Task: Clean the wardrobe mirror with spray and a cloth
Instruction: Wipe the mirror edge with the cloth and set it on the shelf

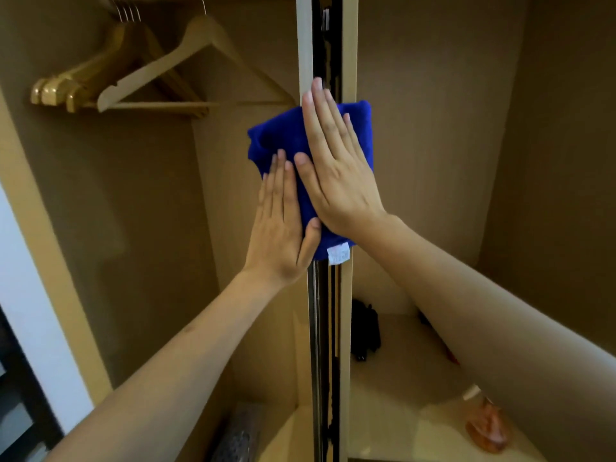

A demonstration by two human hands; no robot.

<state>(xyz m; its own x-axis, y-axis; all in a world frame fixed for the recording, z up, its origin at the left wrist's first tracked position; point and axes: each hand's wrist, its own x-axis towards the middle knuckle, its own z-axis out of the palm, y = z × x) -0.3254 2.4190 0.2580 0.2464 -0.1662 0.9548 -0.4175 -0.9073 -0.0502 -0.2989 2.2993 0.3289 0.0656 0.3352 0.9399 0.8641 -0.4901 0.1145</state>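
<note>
A blue cloth [280,135] with a white tag is folded over the edge of a thin upright wardrobe panel [321,328], which I see edge-on with a dark strip between pale sides. My left hand [283,221] presses flat on the cloth from the left, fingers straight and thumb against the fabric. My right hand [336,168] presses flat on it from the right, fingertips reaching above the cloth. A spray bottle [486,425] with orange liquid stands on the shelf at lower right, partly hidden by my right forearm.
Wooden hangers [110,78] hang on the rail at upper left inside the wardrobe. A black object [365,328] sits on the right shelf behind the panel. A perforated metal thing [233,438] lies at the bottom left. Wardrobe walls close in on both sides.
</note>
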